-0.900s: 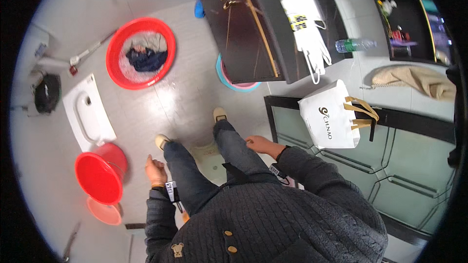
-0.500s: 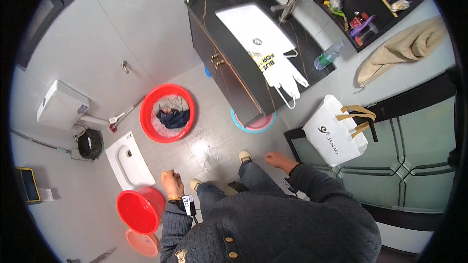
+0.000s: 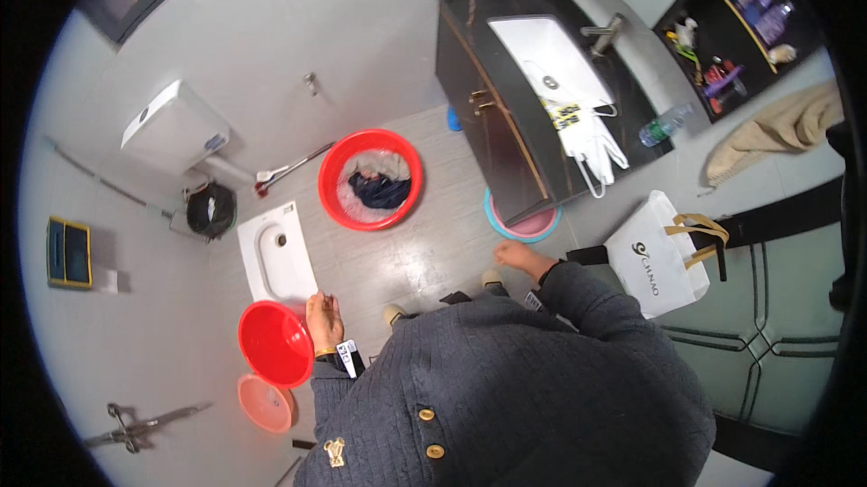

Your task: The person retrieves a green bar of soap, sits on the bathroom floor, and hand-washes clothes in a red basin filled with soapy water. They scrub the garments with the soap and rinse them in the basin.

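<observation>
My left hand [image 3: 323, 321] hangs in the air beside the red bucket [image 3: 271, 342], its fingers loosely bent and a little apart, with nothing seen in them. Out in front of my body, my right hand [image 3: 518, 257] is curled closed and empty, nearest to the blue and pink basins [image 3: 524, 232] tucked under the counter's corner. Ahead on the floor stands a red basin [image 3: 411, 148]. In it, dark clothes [image 3: 379, 190] and lighter fabric lie in sudsy water. Neither hand touches any of these.
A squat toilet [image 3: 293, 270] and a waste bin [image 3: 210, 210] are at left. The black counter [image 3: 542, 162] holds a sink, white gloves [image 3: 585, 139] and a bottle [image 3: 664, 126]. A white bag [image 3: 650, 257] hangs by the glass door. A pale red basin [image 3: 265, 404] lies behind the bucket.
The view has swung, so the room's contents appear further right, and my body is closer to the counter and red basin. My right hand is further forward; my left fingers have loosened.
</observation>
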Demonstrator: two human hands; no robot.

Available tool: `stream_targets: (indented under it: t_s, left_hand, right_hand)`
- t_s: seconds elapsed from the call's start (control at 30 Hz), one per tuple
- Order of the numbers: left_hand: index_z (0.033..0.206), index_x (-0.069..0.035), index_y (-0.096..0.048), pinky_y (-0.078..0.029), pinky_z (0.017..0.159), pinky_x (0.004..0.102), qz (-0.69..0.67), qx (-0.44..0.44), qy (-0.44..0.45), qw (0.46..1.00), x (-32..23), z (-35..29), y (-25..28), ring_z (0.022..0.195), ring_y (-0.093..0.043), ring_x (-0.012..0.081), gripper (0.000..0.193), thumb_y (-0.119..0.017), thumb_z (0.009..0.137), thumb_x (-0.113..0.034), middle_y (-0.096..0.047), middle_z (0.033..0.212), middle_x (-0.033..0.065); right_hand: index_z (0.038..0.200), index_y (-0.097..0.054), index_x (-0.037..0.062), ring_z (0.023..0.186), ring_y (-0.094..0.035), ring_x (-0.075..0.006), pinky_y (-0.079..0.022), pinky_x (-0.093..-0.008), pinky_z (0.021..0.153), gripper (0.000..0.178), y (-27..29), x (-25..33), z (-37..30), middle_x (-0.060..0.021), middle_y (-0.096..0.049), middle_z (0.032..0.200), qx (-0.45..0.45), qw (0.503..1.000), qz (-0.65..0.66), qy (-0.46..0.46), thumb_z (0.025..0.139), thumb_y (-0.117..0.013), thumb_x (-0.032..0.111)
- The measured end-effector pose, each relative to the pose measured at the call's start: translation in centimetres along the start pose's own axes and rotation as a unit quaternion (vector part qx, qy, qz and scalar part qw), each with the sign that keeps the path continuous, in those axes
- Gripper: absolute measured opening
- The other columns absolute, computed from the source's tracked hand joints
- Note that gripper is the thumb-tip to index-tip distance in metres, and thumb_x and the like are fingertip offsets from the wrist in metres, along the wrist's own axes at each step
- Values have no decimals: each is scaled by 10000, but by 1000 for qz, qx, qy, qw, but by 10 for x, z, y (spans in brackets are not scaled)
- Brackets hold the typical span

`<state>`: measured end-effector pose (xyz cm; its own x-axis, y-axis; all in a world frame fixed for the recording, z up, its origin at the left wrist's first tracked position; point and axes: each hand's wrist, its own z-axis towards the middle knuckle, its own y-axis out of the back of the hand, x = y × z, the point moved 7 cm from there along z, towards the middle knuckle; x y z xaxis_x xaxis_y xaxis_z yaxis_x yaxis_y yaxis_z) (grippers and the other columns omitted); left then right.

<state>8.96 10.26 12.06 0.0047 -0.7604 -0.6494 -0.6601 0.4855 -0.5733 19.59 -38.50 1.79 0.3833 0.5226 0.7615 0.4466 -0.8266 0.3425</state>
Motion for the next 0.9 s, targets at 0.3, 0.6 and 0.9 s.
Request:
stream_targets:
  t_s: [0.3, 0.6, 0.9]
  left_hand:
    - [949, -126, -553, -404, 534, 201, 16, -176, 33, 984, -42, 16, 152, 596, -473, 75, 118, -594, 900, -225, -546, 761, -31]
    - [743, -165, -470, -309, 445, 224, 33, -227, 57, 972, -89, 79, 134, 438, -316, 85, 278, -512, 921, -375, -378, 543, -60]
    - [894, -106, -477, -312, 556, 264, 95, -212, 30, 972, -83, 197, -18, 503, -297, 101, 207, -524, 909, -307, -318, 578, -43]
  right_hand:
    - [894, -607, -21, 688, -596, -154, -493, -297, 652, 194, -50, 104, 34, -79, -633, 776, 38, 996, -79, 10, 851, -529, 152]
    - [1070, -611, 33, 845, -614, -186, -482, -312, 733, 300, -63, 121, 43, -88, -646, 987, 62, 988, 51, -132, 865, -538, 240]
    - [1049, -586, 64, 816, -557, -183, -427, -331, 737, 253, 42, 179, 248, -47, -584, 905, -102, 930, 334, -112, 873, -550, 242]
